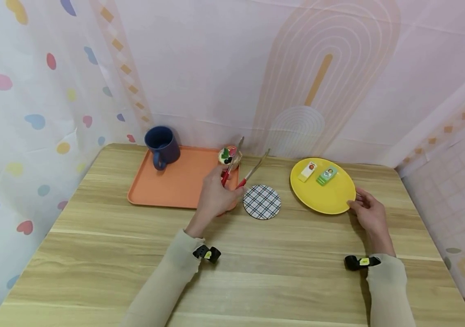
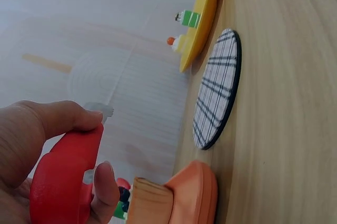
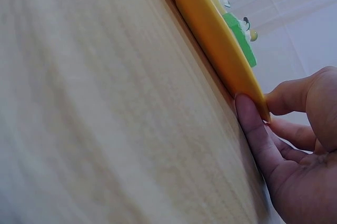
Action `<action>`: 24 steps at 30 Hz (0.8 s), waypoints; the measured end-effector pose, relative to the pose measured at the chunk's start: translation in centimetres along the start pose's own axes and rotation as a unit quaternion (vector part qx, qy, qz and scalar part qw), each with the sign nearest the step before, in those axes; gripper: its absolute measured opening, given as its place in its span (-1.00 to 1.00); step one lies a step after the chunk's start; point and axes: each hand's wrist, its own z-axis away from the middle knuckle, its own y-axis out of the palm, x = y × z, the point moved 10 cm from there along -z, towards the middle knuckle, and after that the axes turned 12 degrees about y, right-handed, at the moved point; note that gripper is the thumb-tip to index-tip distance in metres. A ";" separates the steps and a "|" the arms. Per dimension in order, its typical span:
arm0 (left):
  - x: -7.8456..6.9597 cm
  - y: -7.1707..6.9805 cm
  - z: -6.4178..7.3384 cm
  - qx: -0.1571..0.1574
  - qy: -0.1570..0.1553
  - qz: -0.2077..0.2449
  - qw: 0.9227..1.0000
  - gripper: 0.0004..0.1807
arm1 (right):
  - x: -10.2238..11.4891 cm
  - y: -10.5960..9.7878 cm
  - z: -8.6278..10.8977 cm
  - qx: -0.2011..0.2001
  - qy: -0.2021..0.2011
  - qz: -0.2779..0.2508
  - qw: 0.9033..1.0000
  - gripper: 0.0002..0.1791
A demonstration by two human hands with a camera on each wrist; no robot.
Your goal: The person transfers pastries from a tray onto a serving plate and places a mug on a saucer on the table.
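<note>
Red-handled metal tongs (image 1: 239, 180) are gripped in my left hand (image 1: 217, 194), above the right side of the orange tray (image 1: 189, 175). Their arms are spread apart. One arm overlaps a small fruit-topped tart (image 1: 225, 156) at the tray's far right corner; the head view does not settle whether they touch. In the left wrist view the red handle (image 2: 63, 176) lies between thumb and fingers. My right hand (image 1: 371, 215) pinches the near right rim of the yellow plate (image 1: 322, 200). On that plate lie a white-and-yellow cake slice (image 1: 307, 172) and a green cake slice (image 1: 327, 175).
A dark blue mug (image 1: 162, 144) stands on the tray's far left corner. Between tray and plate lies a round plaid coaster (image 1: 262, 202). Behind the wooden table (image 1: 273, 272) hangs a patterned curtain (image 1: 207, 68), close to its far edge.
</note>
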 end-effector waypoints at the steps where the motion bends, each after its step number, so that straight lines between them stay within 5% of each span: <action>1: 0.1 -0.2 0.0 -0.002 -0.002 -0.001 1.000 -0.23 | 0.0 0.0 0.0 -0.001 0.001 -0.001 1.000 -0.35; 24: 2.2 -2.8 -0.4 -0.014 -0.025 -0.018 0.999 -0.42 | -0.3 -0.1 -0.2 -0.007 0.005 0.007 1.000 -0.35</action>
